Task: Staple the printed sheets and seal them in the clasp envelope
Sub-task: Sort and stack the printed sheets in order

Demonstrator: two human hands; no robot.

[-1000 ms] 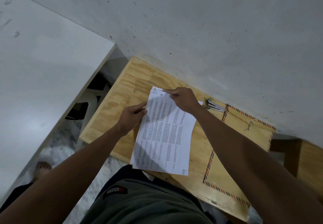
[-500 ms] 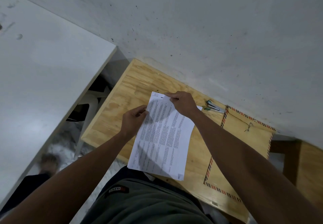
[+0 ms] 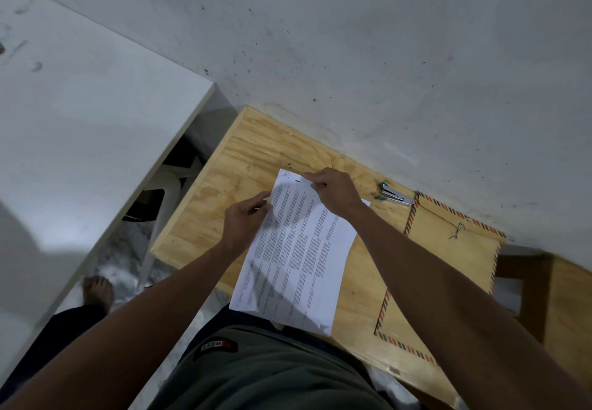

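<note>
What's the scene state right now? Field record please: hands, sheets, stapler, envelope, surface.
left hand: grip pinching left edge of the white printed sheets
right hand: grip pinching the sheets' top edge
sheets: on the light plywood table, near end overhanging toward the person's lap
stapler: small silver stapler with green ends, untouched, on table by the wall, right of the sheets
envelope: brown clasp envelope with striped border, flat on table, right of the sheets, its top beside the stapler
stapling: cannot tell

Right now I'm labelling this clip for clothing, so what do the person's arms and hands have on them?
Nothing shows: the left hand and right hand wear no gloves, rings or watch, and both forearms are sleeveless up to the frame's edge.
</note>
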